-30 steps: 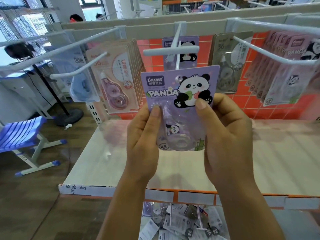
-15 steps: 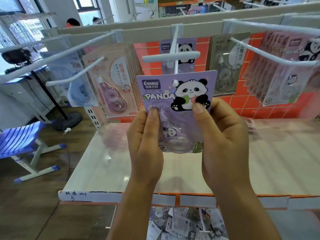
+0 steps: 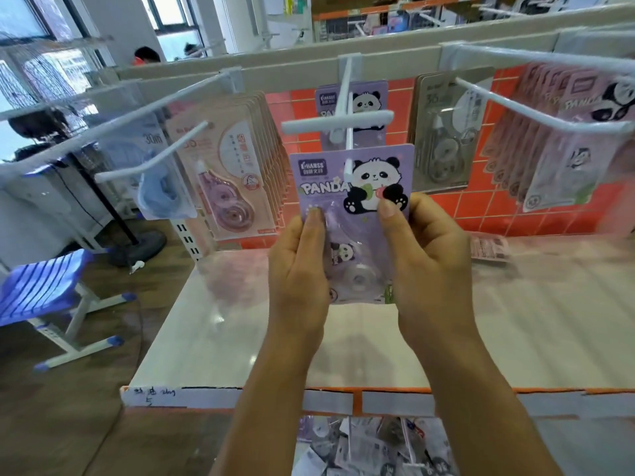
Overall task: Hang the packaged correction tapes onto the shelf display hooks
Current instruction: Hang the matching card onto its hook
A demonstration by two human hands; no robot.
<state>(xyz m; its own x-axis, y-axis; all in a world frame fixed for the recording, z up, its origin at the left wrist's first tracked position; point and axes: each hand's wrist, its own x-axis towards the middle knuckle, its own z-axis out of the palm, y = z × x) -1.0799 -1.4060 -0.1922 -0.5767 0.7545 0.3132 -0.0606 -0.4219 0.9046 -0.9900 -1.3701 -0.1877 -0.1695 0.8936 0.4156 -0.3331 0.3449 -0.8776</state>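
A purple panda correction-tape pack (image 3: 354,187) stands upright in front of me. My left hand (image 3: 302,269) pinches its left edge and my right hand (image 3: 426,266) pinches its right edge, thumbs on the front. The tip of the middle white display hook (image 3: 348,139) sits at the hang hole near the pack's top. One matching purple pack (image 3: 364,101) hangs at the back of that hook.
Pink packs (image 3: 233,180) hang on the hook to the left, blue ones (image 3: 161,187) further left, a grey pack (image 3: 443,146) and a row of pink panda packs (image 3: 556,146) to the right. A white shelf board (image 3: 213,321) lies below. Loose packs (image 3: 367,448) fill a bin underneath. A blue chair (image 3: 44,286) stands at left.
Both hands have carried the purple pack up and forward toward the middle hook. The hook tip now meets the pack's hang hole.
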